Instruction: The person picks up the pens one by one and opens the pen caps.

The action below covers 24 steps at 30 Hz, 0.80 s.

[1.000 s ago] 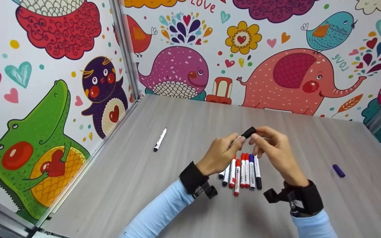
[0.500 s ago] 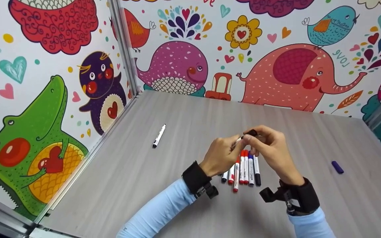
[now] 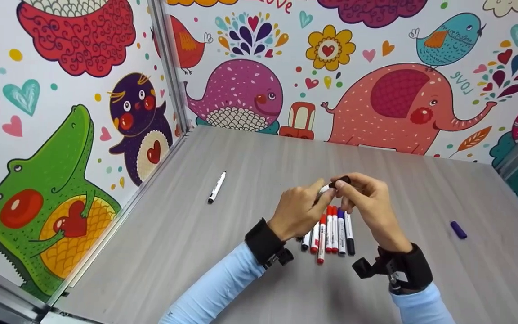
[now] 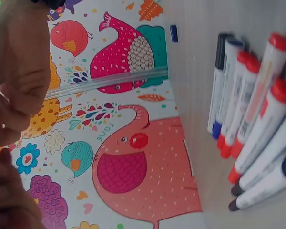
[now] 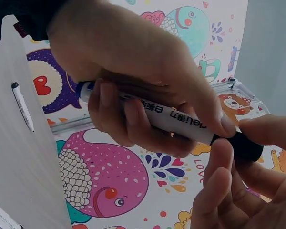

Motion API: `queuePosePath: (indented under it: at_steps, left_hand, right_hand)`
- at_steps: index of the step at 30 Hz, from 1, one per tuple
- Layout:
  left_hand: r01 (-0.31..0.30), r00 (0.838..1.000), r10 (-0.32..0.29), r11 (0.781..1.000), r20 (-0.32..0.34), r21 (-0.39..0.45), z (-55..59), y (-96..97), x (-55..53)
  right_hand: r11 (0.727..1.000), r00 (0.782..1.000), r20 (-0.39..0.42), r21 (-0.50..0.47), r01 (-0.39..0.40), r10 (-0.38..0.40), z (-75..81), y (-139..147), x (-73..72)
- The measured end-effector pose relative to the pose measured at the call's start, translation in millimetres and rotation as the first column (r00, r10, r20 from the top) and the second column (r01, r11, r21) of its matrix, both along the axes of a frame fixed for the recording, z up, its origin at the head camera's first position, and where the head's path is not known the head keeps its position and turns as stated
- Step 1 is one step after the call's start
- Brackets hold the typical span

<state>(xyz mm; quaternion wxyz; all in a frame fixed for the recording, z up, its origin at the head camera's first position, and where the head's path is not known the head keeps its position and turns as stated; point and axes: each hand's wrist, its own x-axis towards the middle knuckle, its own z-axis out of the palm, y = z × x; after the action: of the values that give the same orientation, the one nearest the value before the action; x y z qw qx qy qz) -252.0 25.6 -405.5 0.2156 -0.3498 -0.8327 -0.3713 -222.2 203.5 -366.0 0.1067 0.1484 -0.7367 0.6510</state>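
Above the table, my left hand [image 3: 297, 210] grips the white barrel of a whiteboard marker [image 5: 167, 125], its fingers wrapped around it. The marker has a blue end, and a black cap [image 5: 248, 147] sits at its other end. My right hand [image 3: 371, 204] pinches that cap between thumb and fingers. In the left wrist view both hands lie at the left edge, and the marker is mostly hidden. Close below the hands, several white markers [image 4: 250, 100] with red, black and blue ends lie side by side on the grey table [image 3: 160, 252].
One white marker [image 3: 216, 187] with a black end lies alone at the left of the table. Over on the right lies a loose dark blue cap [image 3: 458, 230]. Printed cartoon panels [image 3: 241, 94] wall the table at the back and left.
My right hand has moved left onto the black cap and pinches it; a second ago its fingers were beside the cap. My left hand keeps its grip. The head view shifts slightly.
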Motion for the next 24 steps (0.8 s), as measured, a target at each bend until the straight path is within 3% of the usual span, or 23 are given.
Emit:
queuePosePath:
  at_steps: [7, 16, 24]
  left_hand:
    - [-0.052, 0.993, 0.045, 0.997, -0.109, -0.063, 0.4, -0.9, -0.2]
    - [-0.049, 0.996, 0.040, 0.992, -0.078, -0.117, 0.4, -2.0, 2.6]
    - [-0.049, 0.994, 0.036, 0.990, -0.100, -0.129, 4.3, -1.8, 3.3]
  right_hand:
    - [0.999, 0.999, -0.006, 0.014, 0.043, -0.043, -5.5, -3.5, -3.9]
    - [0.998, 0.996, -0.086, 0.050, 0.039, -0.035, -6.2, -3.1, -1.3]
    - [0.995, 0.989, -0.137, 0.071, 0.068, -0.058, -3.7, -4.6, -0.3]
